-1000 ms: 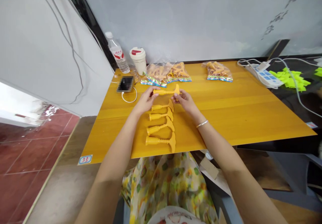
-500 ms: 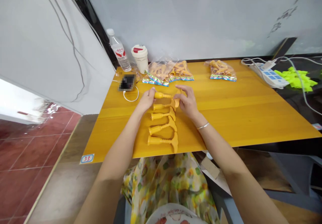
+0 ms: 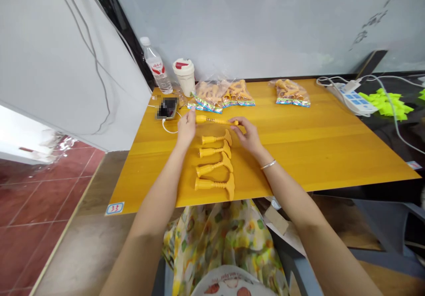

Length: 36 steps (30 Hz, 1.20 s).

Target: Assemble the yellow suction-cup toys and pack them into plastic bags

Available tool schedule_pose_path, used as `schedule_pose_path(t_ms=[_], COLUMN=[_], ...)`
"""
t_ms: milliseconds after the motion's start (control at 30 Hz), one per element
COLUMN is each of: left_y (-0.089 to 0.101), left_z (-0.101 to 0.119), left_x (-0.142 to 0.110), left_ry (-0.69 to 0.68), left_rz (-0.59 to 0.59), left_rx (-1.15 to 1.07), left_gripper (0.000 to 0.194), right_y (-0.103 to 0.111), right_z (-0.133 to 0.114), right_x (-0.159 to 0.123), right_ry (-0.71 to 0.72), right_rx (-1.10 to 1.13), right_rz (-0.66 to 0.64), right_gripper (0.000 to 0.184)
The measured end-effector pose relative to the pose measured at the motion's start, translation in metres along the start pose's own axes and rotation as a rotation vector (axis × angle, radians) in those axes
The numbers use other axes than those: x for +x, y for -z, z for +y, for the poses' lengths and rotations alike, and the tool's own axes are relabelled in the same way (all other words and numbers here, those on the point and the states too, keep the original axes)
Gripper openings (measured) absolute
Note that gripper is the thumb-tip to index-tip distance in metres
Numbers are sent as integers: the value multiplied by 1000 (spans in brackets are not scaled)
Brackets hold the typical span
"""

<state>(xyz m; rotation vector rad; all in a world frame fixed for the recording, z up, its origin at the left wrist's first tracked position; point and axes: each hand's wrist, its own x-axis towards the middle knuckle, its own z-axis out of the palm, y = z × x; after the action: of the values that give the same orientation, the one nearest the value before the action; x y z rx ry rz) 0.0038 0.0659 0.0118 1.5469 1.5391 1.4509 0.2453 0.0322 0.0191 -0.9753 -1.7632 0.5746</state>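
Note:
My left hand (image 3: 187, 127) grips the wide sleeve end (image 3: 201, 118) of a yellow plastic T-handled tool (image 3: 221, 121). My right hand (image 3: 246, 134) pinches its crossbar at the other end. The tool lies level between both hands, just above the table, and a thin, darker stretch shows between sleeve and shaft, too small to identify surely. Nearer to me, several like tools (image 3: 214, 185) lie in a column, with handles to the right and wide ends to the left.
Clear bags of yellow tools (image 3: 239, 93) lie along the back, one bag (image 3: 292, 93) farther right. A water bottle (image 3: 159, 72), a lidded cup (image 3: 184, 78) and a cabled phone (image 3: 167, 108) stand or lie at back left. A power strip (image 3: 358, 100) sits right, beside bright green pieces (image 3: 387, 104).
My left hand has moved left and slightly up with the tool's wide end, and my right hand has turned the crossbar. A darker gap now shows along the shaft.

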Motion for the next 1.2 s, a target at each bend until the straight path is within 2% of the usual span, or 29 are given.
schedule_pose_path(t_ms=[100, 200, 267, 400, 533, 633, 800, 1000, 1100, 1133, 1200], left_y=[5, 6, 6, 8, 11, 10, 8, 7, 6, 6, 6], left_z=[-13, -28, -36, -43, -44, -48, -49, -49, -51, -52, -53], left_x=[9, 13, 13, 11, 11, 11, 11, 10, 11, 11, 11], left_ry=[51, 11, 11, -6, -45, -99, -141, -155, -138, -126, -105], left_rz=[84, 21, -42, -136, -199, -219, -205, -172, -134, -124, -107], left_rx=[-8, 76, 130, 215, 288, 309, 354, 342, 303, 291, 266], left_gripper=[34, 19, 18, 21, 23, 25, 25, 31, 38, 39, 40], right_y=[13, 30, 40, 47, 45, 42, 35, 31, 30, 28, 22], right_z=[27, 62, 77, 79, 63, 54, 53, 50, 41, 37, 28], right_x=[8, 16, 19, 18, 15, 17, 20, 18, 17, 16, 12], right_ry=[-85, -259, -376, -537, -576, -571, -507, -459, -329, -262, -116], right_rx=[-16, -68, -157, -390, -585, -662, -815, -865, -811, -765, -641], right_rz=[125, 207, 203, 132, 53, 12, -43, 16, 70, 48, -73], right_gripper=[38, 48, 51, 51, 61, 63, 51, 50, 50, 48, 44])
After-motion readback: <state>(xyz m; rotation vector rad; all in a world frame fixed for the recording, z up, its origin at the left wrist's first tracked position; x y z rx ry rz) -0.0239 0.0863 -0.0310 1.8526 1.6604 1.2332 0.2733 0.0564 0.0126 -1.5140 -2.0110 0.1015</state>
